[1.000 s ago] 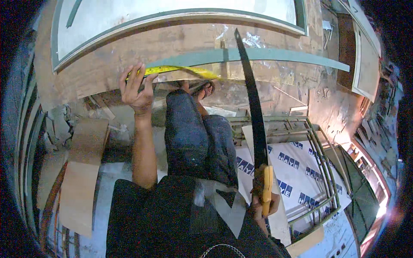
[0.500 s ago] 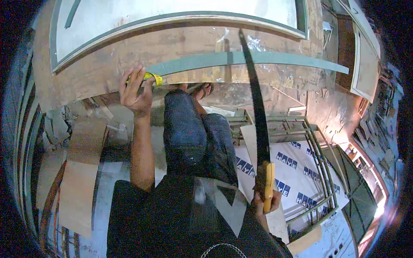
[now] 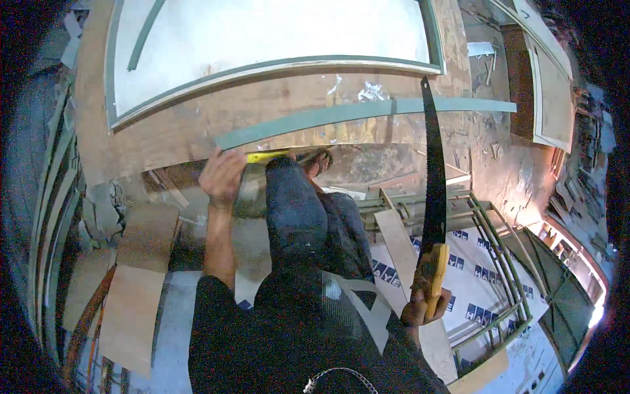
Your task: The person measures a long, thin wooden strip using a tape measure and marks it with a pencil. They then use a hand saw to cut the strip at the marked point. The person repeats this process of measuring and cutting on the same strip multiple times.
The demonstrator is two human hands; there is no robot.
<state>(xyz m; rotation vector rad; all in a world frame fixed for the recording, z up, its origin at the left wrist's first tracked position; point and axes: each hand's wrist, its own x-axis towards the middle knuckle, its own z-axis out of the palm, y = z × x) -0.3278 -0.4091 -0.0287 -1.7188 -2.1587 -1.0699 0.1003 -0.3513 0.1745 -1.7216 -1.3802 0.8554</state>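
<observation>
My right hand (image 3: pixel 425 307) is closed round the yellow handle of a hand saw (image 3: pixel 434 177). Its long dark blade points away from me, and the tip reaches over the wooden bench (image 3: pixel 269 105). A long green strip (image 3: pixel 328 115) lies along the bench's near edge, passing behind the blade. At its left end is my left hand (image 3: pixel 222 176), slightly blurred, with fingers bent. From that hand a yellow measuring tape (image 3: pixel 266 156) stretches right, just below the bench edge; how the fingers hold it is partly hidden.
A white panel with a green frame (image 3: pixel 275 39) lies on the bench, with a short green strip (image 3: pixel 146 34) on it. To the right stand a metal frame (image 3: pixel 485 262) and a printed white sheet (image 3: pixel 394 279). Brown boards (image 3: pixel 134 315) lean at left.
The view has shifted, so the bench sits lower. My left hand has turned and the yellow tape now extends straight to the right. The saw has swung rightward along the green strip.
</observation>
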